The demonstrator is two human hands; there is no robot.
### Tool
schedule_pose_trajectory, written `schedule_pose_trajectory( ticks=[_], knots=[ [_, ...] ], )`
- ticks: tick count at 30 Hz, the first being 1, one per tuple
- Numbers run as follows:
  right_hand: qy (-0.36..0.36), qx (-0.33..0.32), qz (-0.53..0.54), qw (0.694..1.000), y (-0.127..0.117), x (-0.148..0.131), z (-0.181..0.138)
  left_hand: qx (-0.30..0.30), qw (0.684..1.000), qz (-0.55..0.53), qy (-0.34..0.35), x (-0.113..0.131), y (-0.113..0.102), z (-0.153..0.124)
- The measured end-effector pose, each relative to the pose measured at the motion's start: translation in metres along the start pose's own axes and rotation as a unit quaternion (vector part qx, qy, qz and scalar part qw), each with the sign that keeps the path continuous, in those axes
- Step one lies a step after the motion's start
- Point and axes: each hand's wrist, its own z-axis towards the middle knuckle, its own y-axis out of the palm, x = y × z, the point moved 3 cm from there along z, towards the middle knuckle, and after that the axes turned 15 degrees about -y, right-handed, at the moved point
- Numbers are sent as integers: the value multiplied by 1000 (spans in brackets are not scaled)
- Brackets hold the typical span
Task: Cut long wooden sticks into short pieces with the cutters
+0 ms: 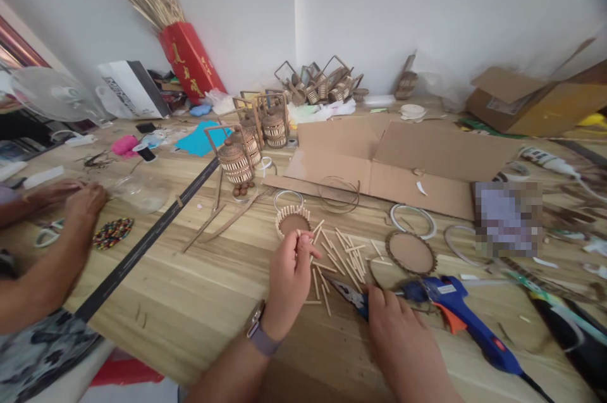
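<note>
My left hand (290,273), with a watch on the wrist, pinches a short bamboo stick against the rim of a small round stick basket (292,219) on the wooden table. Several loose bamboo sticks (342,255) lie scattered just right of it. My right hand (396,333) is closed round the handle of a pair of pliers (348,294), whose jaws point left toward the sticks. A blue glue gun (462,311) lies right beside that hand, and a round cardboard disc with a toothed edge (410,252) sits behind it.
Another person's hands (71,197) work at the left beside a beaded disc (112,232). Finished small baskets (237,159) stand mid-table, a flat cardboard sheet (398,159) behind, wire rings (413,218), an open box (531,102) far right, a red box (190,61) with straw.
</note>
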Motion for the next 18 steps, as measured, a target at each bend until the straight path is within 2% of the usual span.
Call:
schedule_pose_trajectory(
  ticks=[5,11,18],
  knots=[
    [-16,-13,-5,1000,0,0,-3,3,1000,-12,2,2,0,0],
    [-27,2,-3,1000,4,1,-8,4,1000,-14,0,1,0,1],
    [-70,-43,125,989,27,13,-11,5,1000,-14,5,0,0,1]
  ],
)
